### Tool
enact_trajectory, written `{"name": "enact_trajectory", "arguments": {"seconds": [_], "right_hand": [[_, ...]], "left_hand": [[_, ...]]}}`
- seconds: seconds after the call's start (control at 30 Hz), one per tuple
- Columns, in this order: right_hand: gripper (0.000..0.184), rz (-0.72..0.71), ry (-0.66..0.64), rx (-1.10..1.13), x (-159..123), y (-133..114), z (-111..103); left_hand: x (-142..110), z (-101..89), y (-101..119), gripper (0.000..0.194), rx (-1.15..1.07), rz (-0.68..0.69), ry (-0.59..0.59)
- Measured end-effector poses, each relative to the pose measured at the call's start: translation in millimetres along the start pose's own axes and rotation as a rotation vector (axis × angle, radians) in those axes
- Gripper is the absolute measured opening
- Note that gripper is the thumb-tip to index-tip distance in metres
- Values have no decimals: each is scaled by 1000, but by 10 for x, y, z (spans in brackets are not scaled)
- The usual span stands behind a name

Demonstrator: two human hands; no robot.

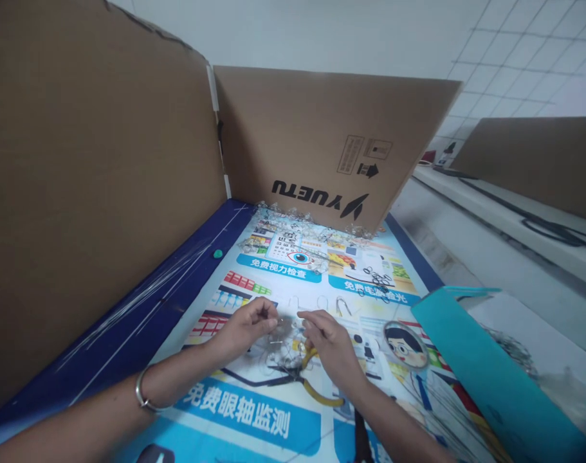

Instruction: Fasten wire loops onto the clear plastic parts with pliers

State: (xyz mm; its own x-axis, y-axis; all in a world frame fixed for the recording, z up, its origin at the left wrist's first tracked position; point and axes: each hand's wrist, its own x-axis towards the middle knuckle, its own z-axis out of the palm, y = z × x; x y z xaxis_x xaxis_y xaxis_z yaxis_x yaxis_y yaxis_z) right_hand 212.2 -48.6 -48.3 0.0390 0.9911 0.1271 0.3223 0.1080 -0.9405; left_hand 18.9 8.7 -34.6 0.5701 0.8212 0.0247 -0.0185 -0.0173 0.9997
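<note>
The step in hand looks like finger work on small wire bits (283, 350), which lie in a shiny heap on the bench (283, 444), nearer its near edge than its far edge. The left hand (256, 325) is curled, with its thumb and finger tips close together, and the right hand (324, 337) is bent much the same way just across from it. What sits at their tips is too small and blurry, so I cannot tell if either one grips a wire. The next move seems to call for a soft, careful pinch, as wires this thin could bend or snag. The yellow-handled pliers (296, 373) seem most in the way: they lie below the hands, right by the heap. Three bent wires (341, 305) lie just past the hands, and black loops (379, 283) lie toward the far right corner. More shiny bits (293, 215) line the far edge, under a cardboard wall (312, 128). Long wires (157, 299) and a green cap (218, 254) lie along the left edge. By the right edge, a blue box (490, 379) holding tangled wire (509, 347) takes up room.
</note>
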Motion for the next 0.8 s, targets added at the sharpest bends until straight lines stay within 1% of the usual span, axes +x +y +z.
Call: {"name": "enact_trajectory", "arguments": {"seconds": [0.13, 0.33, 0.5, 0.57, 0.7, 0.8], "right_hand": [[27, -7, 7, 0, -5, 29, 37], [28, -10, 13, 3, -7, 39, 56], [26, -22, 46, -4, -30, 11, 55], [26, 6, 62, 8, -38, -5, 54], [30, 113, 96, 77, -35, -21, 59], [33, 154, 150, 126, -22, -23, 64]], "left_hand": [[-3, -12, -11, 20, 44, 3, 4], [-5, -3, 26, 19, 154, 23, 51], [-7, -34, -7, 19, 207, 82, 27], [-3, -49, -25, 20, 244, 101, 36], [4, -58, -18, 20, 317, 123, 37], [3, -52, 13, 20, 338, 138, 60]]}}
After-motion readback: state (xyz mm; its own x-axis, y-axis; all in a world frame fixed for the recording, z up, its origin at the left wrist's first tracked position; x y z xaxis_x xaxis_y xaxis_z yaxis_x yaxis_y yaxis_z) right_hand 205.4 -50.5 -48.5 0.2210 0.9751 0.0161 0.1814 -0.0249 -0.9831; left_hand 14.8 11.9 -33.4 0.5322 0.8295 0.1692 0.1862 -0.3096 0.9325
